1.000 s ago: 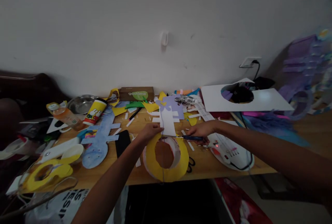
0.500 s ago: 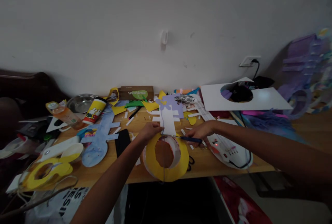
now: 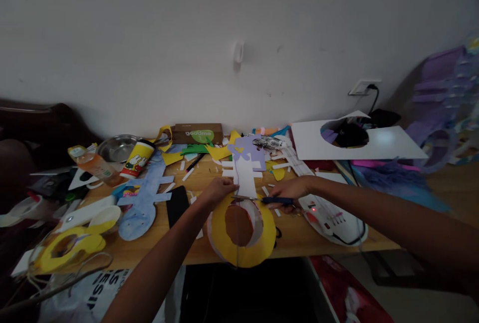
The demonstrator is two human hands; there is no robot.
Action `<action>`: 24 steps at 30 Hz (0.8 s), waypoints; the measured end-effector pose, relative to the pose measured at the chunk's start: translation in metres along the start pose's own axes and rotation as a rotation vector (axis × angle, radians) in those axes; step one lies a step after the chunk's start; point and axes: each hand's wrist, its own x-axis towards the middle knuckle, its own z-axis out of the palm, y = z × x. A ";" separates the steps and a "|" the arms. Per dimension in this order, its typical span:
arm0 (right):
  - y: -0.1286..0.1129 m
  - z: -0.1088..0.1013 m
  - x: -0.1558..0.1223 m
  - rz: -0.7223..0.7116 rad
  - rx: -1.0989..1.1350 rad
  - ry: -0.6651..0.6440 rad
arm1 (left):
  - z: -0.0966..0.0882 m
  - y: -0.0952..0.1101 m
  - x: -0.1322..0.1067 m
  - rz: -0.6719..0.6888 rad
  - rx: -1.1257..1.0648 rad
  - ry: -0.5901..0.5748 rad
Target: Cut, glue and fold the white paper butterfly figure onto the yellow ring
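A guitar-shaped paper cutout lies before me, with a yellow ring [image 3: 220, 245] for a body, a white strip [image 3: 245, 175] for a neck and a purple shape [image 3: 242, 147] at its far end. A thin line, perhaps a string, runs along it. My left hand [image 3: 219, 193] has its fingers closed at the strip's left edge, where it meets the ring. In my right hand [image 3: 288, 194] is a slim tool [image 3: 277, 200] with a dark blue handle. Its thin metal end lies across the join, close to my left fingertips. The tool's exact kind is unclear.
Black scissor handles [image 3: 278, 235] poke out beside the ring. A blue cutout [image 3: 138, 218] and a dark phone-like slab [image 3: 177, 204] lie left; a white guitar-shaped piece [image 3: 337, 223] lies right. Paper scraps, a cup [image 3: 137, 158], a bottle [image 3: 95, 165] and a box [image 3: 198, 133] crowd the back.
The ring and both hands appear slightly lower and farther right, partly with a small shift of the whole view. Both hands keep their grip, and the tool stays across the join.
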 end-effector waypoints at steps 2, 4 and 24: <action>0.002 -0.001 0.000 -0.003 0.007 -0.006 | 0.001 0.001 -0.001 -0.005 -0.007 0.002; 0.003 -0.001 0.000 -0.012 0.016 -0.012 | 0.001 0.002 -0.003 -0.011 -0.015 -0.001; 0.006 -0.002 -0.002 -0.042 0.069 -0.062 | 0.001 0.016 -0.015 -0.043 -0.089 0.007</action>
